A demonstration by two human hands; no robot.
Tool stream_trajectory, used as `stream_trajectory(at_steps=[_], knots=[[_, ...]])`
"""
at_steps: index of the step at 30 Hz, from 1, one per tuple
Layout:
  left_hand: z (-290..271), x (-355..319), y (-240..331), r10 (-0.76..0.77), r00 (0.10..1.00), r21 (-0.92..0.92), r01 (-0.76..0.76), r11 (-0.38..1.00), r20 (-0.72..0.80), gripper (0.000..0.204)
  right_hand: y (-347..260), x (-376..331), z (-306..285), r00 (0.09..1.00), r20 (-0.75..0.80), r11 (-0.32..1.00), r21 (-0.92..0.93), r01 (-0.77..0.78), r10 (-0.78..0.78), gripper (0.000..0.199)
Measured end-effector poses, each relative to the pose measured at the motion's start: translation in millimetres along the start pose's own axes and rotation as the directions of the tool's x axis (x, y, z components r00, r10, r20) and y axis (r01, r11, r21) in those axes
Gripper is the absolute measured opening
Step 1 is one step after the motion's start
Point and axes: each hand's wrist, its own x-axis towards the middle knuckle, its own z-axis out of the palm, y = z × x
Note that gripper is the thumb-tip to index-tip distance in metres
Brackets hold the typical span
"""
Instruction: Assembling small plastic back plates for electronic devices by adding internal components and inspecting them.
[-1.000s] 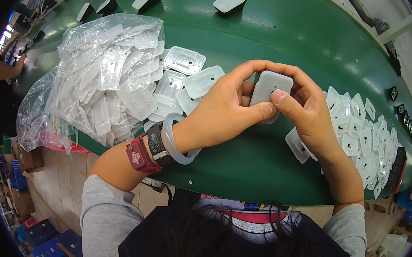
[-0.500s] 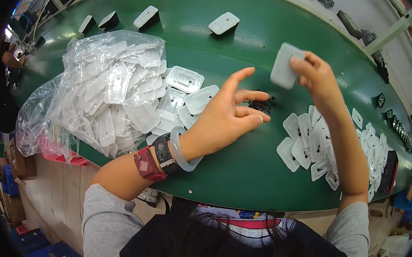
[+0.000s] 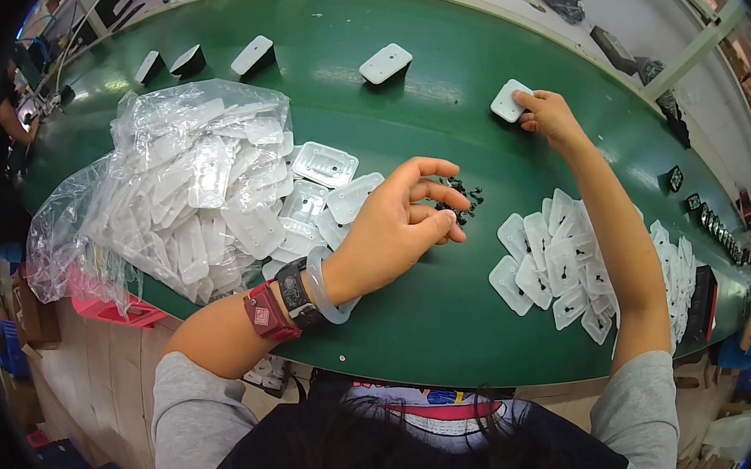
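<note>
My right hand (image 3: 549,116) grips a white rounded rectangular plastic cover (image 3: 508,100) over the far right of the table, thumb on its top face. My left hand (image 3: 393,228) reaches over the middle with loosely curled fingers, a little apart. Its fingertips are beside a small heap of black screw-like parts (image 3: 472,199); I see nothing plainly held. Left of it, translucent white plastic covers (image 3: 325,165) spill from a clear plastic bag (image 3: 205,124). Near my right forearm lie more white covers (image 3: 562,263), several with black parts in them.
Several white-topped blocks with black sides (image 3: 386,64) stand along the far side of the green table (image 3: 419,329). Small black parts (image 3: 704,215) form a row at the far right. A pink bin (image 3: 119,310) sits below the left edge. Other people work at both sides.
My right hand has moved farther away with the white cover, which is now tilted flatter. The fingers of my left hand have curled in toward the black parts. The view has shifted slightly.
</note>
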Motion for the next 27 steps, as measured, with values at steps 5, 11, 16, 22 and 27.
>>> stream_trajectory(at_steps=[5,11,16,22,27], knots=[[0.8,2.6,-3.2,0.019,1.000,0.003,-0.019,1.000,0.004,0.040,0.5,-1.2,-8.2,0.999,0.046,0.999,-0.036,-0.019,0.020,0.038],[2.8,1.4,-0.2,0.032,0.998,0.041,-0.030,0.999,-0.048,0.031,-25.7,-26.1,0.7,0.990,-0.139,0.993,-0.115,-0.005,-0.011,0.039],[3.5,1.7,0.5,0.016,0.998,0.056,-0.013,0.998,-0.053,0.027,-22.6,-21.2,3.4,0.994,-0.103,0.978,-0.210,0.002,-0.024,0.043],[2.1,1.4,2.9,0.001,0.999,0.083,0.003,0.997,-0.048,0.025,-7.8,-7.7,13.6,0.992,0.031,0.924,-0.363,0.122,-0.119,0.046],[-0.2,2.3,4.5,-0.011,1.000,0.087,0.014,0.996,-0.029,0.025,-11.0,-14.5,22.4,0.966,0.081,0.913,-0.318,0.257,-0.244,0.053]])
